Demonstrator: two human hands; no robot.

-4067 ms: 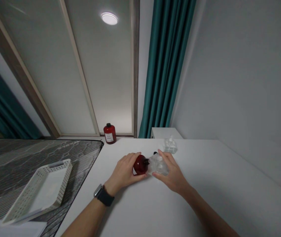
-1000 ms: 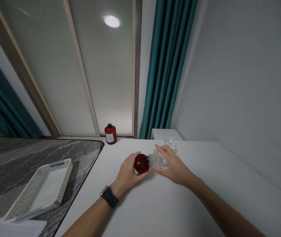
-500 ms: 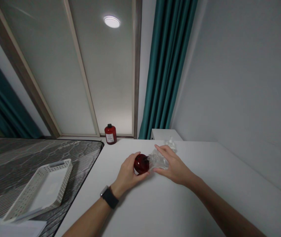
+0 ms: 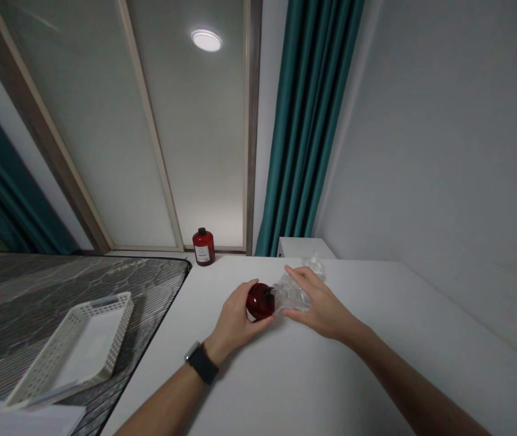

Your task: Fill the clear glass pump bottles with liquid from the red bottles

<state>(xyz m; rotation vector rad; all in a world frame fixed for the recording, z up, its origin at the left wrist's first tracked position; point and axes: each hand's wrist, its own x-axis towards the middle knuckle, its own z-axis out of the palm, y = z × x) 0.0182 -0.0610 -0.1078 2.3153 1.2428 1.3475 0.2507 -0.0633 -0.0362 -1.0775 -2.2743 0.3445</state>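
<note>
Tilted over in my left hand (image 4: 233, 315) is a dark red bottle (image 4: 261, 301), with the thumb and fingers wrapped round its body. My right hand (image 4: 324, 307) is closed round a clear, see-through bottle (image 4: 291, 293), thumb on the near side and fingers on the far side. The two necks meet, or nearly so; whether they touch I cannot tell. Behind my right hand lies a clear plastic piece (image 4: 315, 265), partly covered by the fingers, its kind hard to make out.
A second red bottle (image 4: 203, 247) with a black cap and white label stands at the white table's (image 4: 258, 387) far left corner. To the left, a white perforated basket (image 4: 120, 336) and white paper (image 4: 22, 419) lie on a grey patterned surface (image 4: 154, 281). A white cabinet (image 4: 304, 247) is behind.
</note>
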